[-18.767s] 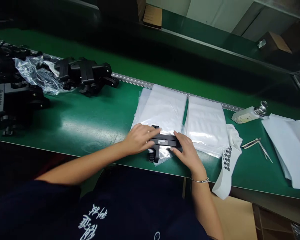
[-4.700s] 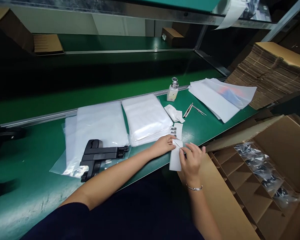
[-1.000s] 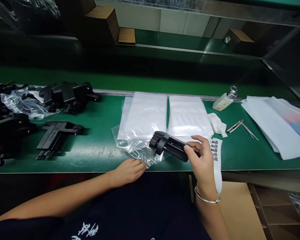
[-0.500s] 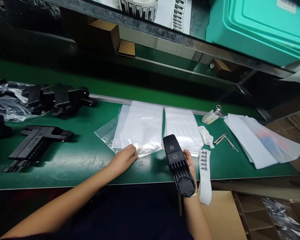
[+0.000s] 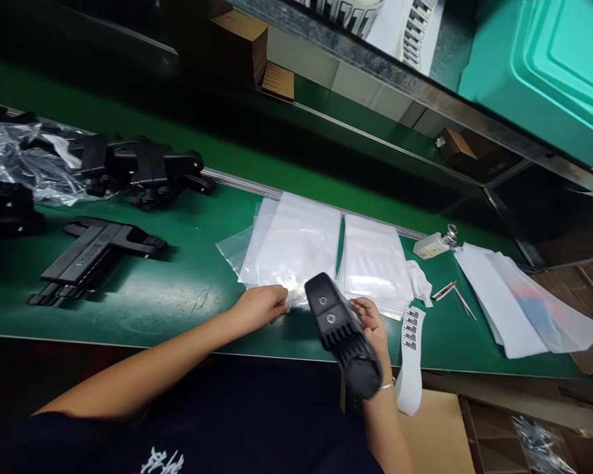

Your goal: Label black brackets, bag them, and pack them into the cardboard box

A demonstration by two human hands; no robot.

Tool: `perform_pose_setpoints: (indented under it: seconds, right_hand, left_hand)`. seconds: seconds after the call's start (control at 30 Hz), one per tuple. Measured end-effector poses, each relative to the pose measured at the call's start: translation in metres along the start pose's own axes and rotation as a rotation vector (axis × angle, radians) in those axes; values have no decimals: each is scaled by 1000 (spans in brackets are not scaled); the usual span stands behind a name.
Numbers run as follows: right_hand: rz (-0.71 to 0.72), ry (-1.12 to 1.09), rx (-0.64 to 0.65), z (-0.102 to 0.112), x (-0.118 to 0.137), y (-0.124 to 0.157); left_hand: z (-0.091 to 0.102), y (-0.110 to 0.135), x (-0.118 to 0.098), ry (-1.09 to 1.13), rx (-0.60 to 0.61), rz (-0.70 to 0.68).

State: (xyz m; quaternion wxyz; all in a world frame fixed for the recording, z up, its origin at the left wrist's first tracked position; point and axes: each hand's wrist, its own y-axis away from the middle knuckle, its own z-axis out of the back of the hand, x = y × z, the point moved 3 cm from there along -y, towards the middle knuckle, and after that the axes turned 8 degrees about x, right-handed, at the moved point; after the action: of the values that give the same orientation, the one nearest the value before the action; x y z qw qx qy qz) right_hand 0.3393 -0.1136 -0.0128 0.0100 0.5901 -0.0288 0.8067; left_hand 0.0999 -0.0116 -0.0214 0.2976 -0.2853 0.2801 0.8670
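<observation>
My right hand (image 5: 373,324) is wrapped round a black plastic bracket-like part (image 5: 330,315) with two screws on its face, slots in the middle and a round end. The part is tilted above the table's front area. With its fingertips pinched, my left hand (image 5: 263,307) holds the near edge of a clear plastic bag (image 5: 301,253) on top of a pile. A second pile of plastic bags (image 5: 375,257) lies to the right, partly behind my right hand. Labels on a white strip (image 5: 412,349) hang over the table edge beside that hand.
On the left lie a black T-shaped part (image 5: 96,253), more black parts (image 5: 151,168) and crumpled clear plastic (image 5: 34,164). To the right are a small bottle (image 5: 432,245), tweezers (image 5: 464,301) and white sleeves (image 5: 504,303). A metal shelf (image 5: 375,56) with a teal bin (image 5: 548,79) overhangs.
The view has turned and shifted. My right hand has tilted the black part and brought it left, nearer my left hand. The left hand stays at the bag's edge.
</observation>
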Motion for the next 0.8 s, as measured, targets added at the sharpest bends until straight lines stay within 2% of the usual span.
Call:
perform_pose_setpoints:
  seconds: [0.1,0.23,0.33,0.4,0.5,0.57,0.63,0.7,0.8]
  right_hand:
    - [-37,-61,122,0,3,-9]
    - [-111,223,158,-4,6,-13]
    - [-78,342,182,-10,12,-12]
    - [-74,340,186,-13,14,-12]
    - [-143,270,70,-12,12,-11]
    - [-170,260,-48,-13,12,-9]
    - [-129,307,-126,-20,14,-8]
    - [-30,374,-150,-31,17,-9]
    - [137,481,-91,-51,20,-18]
  left_hand:
    - [5,8,-1,20,29,13]
    - [11,18,-6,-45,-91,16]
    - [12,23,-14,-164,-243,-89]
    - [12,28,-19,-261,-316,-225]
    - [11,38,-20,-324,-300,-396]
    - [11,41,-18,-305,-252,-407]
    - [9,40,-19,-295,-205,-410]
    - [7,33,-26,-316,-201,-429]
    - [5,14,-50,-356,-264,-485]
